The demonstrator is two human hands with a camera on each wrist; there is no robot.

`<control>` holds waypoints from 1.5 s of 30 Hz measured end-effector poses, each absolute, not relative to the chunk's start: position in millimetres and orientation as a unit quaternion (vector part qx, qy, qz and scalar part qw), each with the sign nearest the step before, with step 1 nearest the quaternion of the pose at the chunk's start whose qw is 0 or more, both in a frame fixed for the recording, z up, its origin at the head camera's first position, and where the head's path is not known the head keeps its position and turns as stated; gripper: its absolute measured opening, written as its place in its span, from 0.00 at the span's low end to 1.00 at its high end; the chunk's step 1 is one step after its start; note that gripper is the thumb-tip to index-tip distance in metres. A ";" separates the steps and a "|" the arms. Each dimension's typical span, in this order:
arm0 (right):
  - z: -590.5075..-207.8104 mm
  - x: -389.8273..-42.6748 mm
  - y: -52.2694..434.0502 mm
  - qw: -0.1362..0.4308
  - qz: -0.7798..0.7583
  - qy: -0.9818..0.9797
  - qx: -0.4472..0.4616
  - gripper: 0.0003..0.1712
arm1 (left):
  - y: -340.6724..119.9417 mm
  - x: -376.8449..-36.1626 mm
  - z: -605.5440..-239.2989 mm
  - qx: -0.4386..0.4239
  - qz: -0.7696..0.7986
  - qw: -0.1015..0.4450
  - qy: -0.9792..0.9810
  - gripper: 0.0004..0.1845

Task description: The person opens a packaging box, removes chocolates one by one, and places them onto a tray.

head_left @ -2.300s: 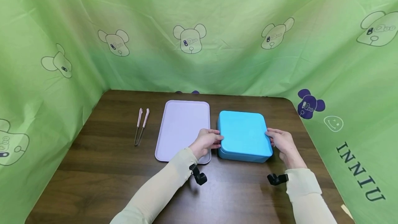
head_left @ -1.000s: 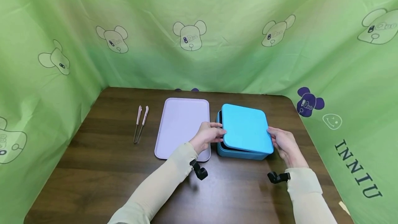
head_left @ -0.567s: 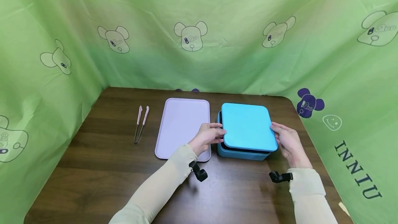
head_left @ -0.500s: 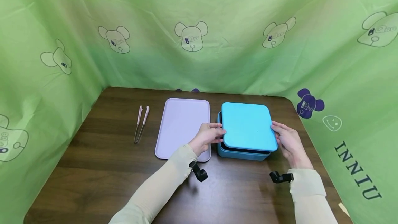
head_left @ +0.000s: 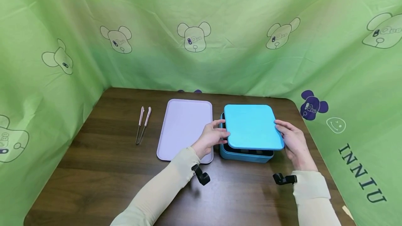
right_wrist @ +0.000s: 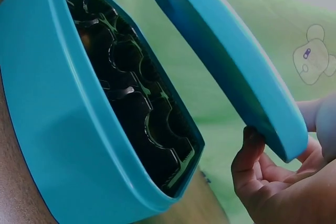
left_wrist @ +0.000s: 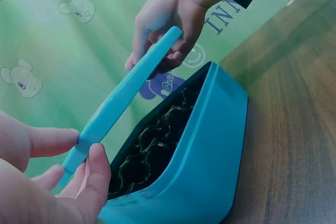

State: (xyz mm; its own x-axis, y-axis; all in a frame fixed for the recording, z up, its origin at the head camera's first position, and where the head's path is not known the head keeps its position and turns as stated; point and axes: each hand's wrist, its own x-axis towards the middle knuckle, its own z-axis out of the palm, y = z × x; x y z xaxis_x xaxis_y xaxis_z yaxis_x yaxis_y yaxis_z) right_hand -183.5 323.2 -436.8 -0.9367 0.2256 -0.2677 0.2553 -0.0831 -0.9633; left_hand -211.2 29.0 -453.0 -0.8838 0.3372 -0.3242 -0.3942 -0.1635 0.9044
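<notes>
Both hands have the blue lid (head_left: pixel 252 126) pinched by its short edges: my left hand (head_left: pixel 211 138) grips the left edge between thumb and fingers, my right hand (head_left: pixel 290 138) the right edge. I hold it level, just above the blue box (head_left: pixel 245 154) and clear of its rim all round, as the gap in the left wrist view shows.

By my reading the lid is freed and lifted, so the opening is done; what is left is to carry it aside and set it down. The box sits on the brown table (head_left: pixel 103 170), touching or just beside the lilac tray (head_left: pixel 185 128).

Count: one lid, one box, one tray, one pair of pink-handled tongs (head_left: pixel 142 125) lying well to the left of the tray. Inside the box I see a dark insert (right_wrist: pixel 136 87) with round cups in rows; I cannot count them, since the lid and wall hide part, and I cannot tell whether anything sits in them.
</notes>
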 end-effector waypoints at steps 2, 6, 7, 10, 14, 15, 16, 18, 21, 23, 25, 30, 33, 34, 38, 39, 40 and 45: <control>-435.6 -182.6 323.5 0.011 -0.716 0.676 0.175 0.18 | 28.7 -211.1 -453.0 -0.020 0.763 0.236 0.602 0.29; -432.9 -180.9 323.7 0.016 -0.721 0.672 0.170 0.16 | 28.0 -211.3 -454.5 -0.018 0.761 0.227 0.608 0.27; -432.3 -180.4 323.8 0.018 -0.722 0.671 0.168 0.16 | 27.8 -211.2 -454.8 -0.017 0.759 0.226 0.611 0.26; -431.0 -178.6 324.0 0.023 -0.726 0.667 0.166 0.15 | 27.3 -210.7 -455.5 -0.015 0.754 0.225 0.617 0.24; -430.7 -176.4 325.7 0.025 -0.725 0.668 0.169 0.15 | 27.2 -210.3 -453.8 -0.008 0.758 0.224 0.613 0.21; -430.9 -176.0 326.4 0.026 -0.724 0.668 0.169 0.15 | 27.1 -210.2 -453.1 -0.007 0.759 0.223 0.612 0.20; -431.2 -175.7 327.2 0.026 -0.723 0.669 0.169 0.16 | 27.1 -210.1 -452.5 -0.006 0.759 0.222 0.611 0.19; -431.7 -175.1 328.2 0.027 -0.722 0.671 0.168 0.18 | 26.9 -210.0 -451.3 -0.003 0.757 0.217 0.616 0.18; -432.3 -174.4 329.4 0.027 -0.724 0.670 0.163 0.21 | 26.7 -210.3 -450.8 -0.001 0.752 0.210 0.625 0.17; -432.7 -174.2 329.8 0.025 -0.720 0.675 0.162 0.22 | 26.8 -210.4 -450.8 0.003 0.750 0.205 0.630 0.17; -433.5 -174.3 330.1 0.024 -0.718 0.677 0.160 0.23 | 27.1 -210.7 -451.3 0.011 0.747 0.198 0.635 0.19; -435.4 -175.3 330.6 0.019 -0.719 0.679 0.149 0.22 | 27.0 -210.3 -450.5 0.030 0.740 0.183 0.646 0.23; -436.0 -175.3 331.3 0.014 -0.725 0.675 0.138 0.21 | 26.8 -210.1 -448.6 0.028 0.738 0.179 0.650 0.22; -436.1 -175.2 331.5 0.011 -0.727 0.673 0.133 0.21 | 27.0 -210.3 -448.3 0.026 0.737 0.175 0.652 0.22; -437.0 -175.6 331.8 0.000 -0.736 0.668 0.107 0.21 | 27.7 -210.8 -446.4 0.021 0.735 0.163 0.657 0.21; -437.1 -175.7 331.7 -0.003 -0.736 0.669 0.101 0.21 | 27.8 -210.9 -446.0 0.021 0.735 0.161 0.658 0.21; -437.2 -175.7 331.6 -0.006 -0.736 0.670 0.096 0.21 | 27.7 -210.9 -445.8 0.022 0.733 0.159 0.661 0.21; -438.1 -175.7 331.3 -0.021 -0.737 0.671 0.079 0.24 | 27.6 -209.8 -443.0 0.030 0.725 0.151 0.671 0.20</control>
State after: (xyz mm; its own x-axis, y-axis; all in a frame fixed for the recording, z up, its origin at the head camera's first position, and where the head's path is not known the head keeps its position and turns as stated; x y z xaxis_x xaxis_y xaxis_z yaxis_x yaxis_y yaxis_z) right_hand -175.7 331.3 -438.1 -0.9866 0.1365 -0.0890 0.0761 -0.0974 -0.9923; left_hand -209.8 27.6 -443.0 -0.9527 0.2585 -0.1596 -0.1790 -0.0531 0.9824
